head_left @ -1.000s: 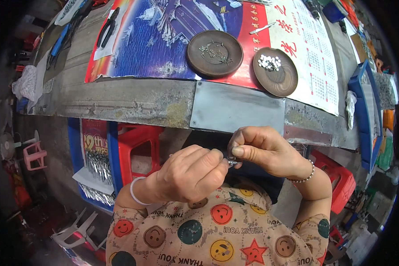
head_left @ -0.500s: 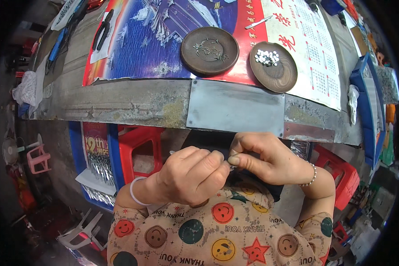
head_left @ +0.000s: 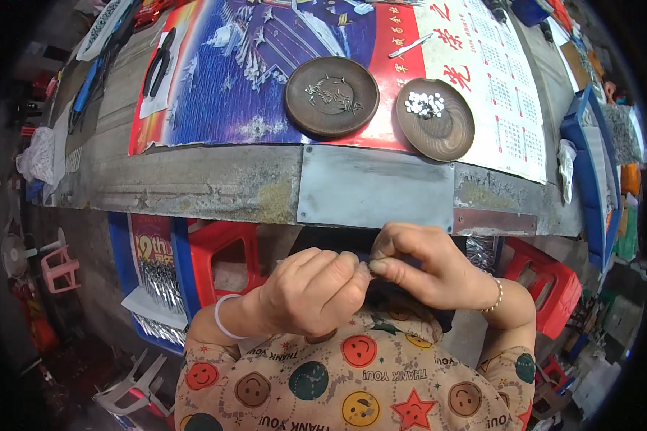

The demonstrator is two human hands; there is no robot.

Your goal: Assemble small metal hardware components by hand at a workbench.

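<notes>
My left hand (head_left: 310, 291) and my right hand (head_left: 417, 262) meet fingertip to fingertip in front of my chest, just below the workbench edge. Both are pinched around a small metal part, which the fingers now hide. On the bench above stand two round brown dishes: the left dish (head_left: 331, 96) holds several thin metal pins, the right dish (head_left: 435, 118) holds a heap of small white round pieces. A grey metal plate (head_left: 375, 187) is screwed to the bench edge right above my hands.
A large printed poster calendar (head_left: 266, 65) covers the bench top. Black pliers (head_left: 157, 70) lie at its left. Blue bins (head_left: 589, 158) stand at the right. A red plastic stool (head_left: 219, 248) and a blue crate of shiny metal pieces (head_left: 154, 276) are under the bench at left.
The small metal part seen between my fingertips a second ago is now covered by them. Both hands have closed tighter together and sit slightly lower in the picture.
</notes>
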